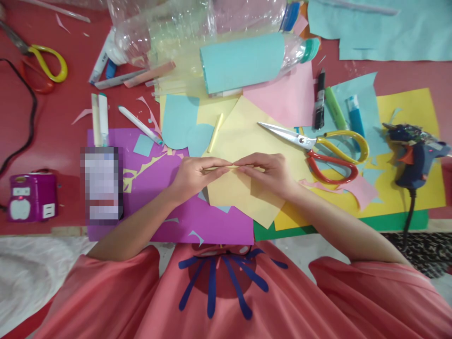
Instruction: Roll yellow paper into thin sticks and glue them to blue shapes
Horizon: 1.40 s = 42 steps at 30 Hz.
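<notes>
My left hand [192, 176] and my right hand [270, 172] meet at the fingertips over a pale yellow sheet [243, 202]. Both pinch a thin pale yellow paper strip [232, 166], mostly hidden by the fingers; whether it is rolled or folded I cannot tell. Just beyond the hands lies a small yellow paper roll [215, 133]. Scissors [310, 143] with one yellow and one red handle rest with blades apart, right of the sheet. Light blue paper pieces [180, 120] lie beyond my left hand.
A bottle wrapped in light blue paper [243, 63] lies at the back beside clear plastic bottles [169, 28]. To the right sits a corded glue gun [415, 155]. A phone [102, 183], purple box [32, 197], markers [103, 117] and more scissors [45, 61] are left.
</notes>
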Each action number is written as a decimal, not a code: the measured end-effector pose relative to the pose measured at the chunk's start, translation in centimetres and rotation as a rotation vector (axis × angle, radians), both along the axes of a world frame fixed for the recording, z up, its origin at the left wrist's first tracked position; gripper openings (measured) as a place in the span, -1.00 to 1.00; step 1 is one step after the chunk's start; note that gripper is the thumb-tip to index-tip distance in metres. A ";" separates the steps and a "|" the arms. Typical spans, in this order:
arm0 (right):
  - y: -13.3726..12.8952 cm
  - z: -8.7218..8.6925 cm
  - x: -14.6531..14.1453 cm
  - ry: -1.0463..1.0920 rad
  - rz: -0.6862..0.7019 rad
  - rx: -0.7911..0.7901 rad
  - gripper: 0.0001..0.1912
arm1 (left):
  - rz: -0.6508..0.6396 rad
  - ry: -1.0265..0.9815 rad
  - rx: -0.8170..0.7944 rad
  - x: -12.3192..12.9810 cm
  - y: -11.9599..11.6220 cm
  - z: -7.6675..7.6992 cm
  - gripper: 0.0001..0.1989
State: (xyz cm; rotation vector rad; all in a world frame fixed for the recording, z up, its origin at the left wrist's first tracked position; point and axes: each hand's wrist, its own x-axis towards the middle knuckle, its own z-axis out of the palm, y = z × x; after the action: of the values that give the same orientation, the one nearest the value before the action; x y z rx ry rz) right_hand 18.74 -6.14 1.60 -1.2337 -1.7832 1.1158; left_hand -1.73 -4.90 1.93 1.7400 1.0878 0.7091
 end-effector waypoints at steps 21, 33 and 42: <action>0.9 0.5 0.8 0.174 -0.167 -0.089 -0.92 | 0.289 -0.107 -0.085 -0.1 0.7 0.4 -0.83; 1.0 0.2 1.1 0.131 -0.124 -0.081 -0.89 | 0.298 -0.067 -0.005 -0.4 0.8 0.2 -0.85; 0.2 0.4 -0.1 0.115 -0.007 -0.092 -0.89 | 0.059 0.019 0.188 0.5 -0.5 -0.1 -0.83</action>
State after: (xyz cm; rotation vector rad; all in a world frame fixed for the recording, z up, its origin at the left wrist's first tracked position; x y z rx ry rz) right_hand 18.66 -5.91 2.00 -1.2035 -1.6566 1.2515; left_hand -1.24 -5.43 1.78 1.8816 1.1191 0.8566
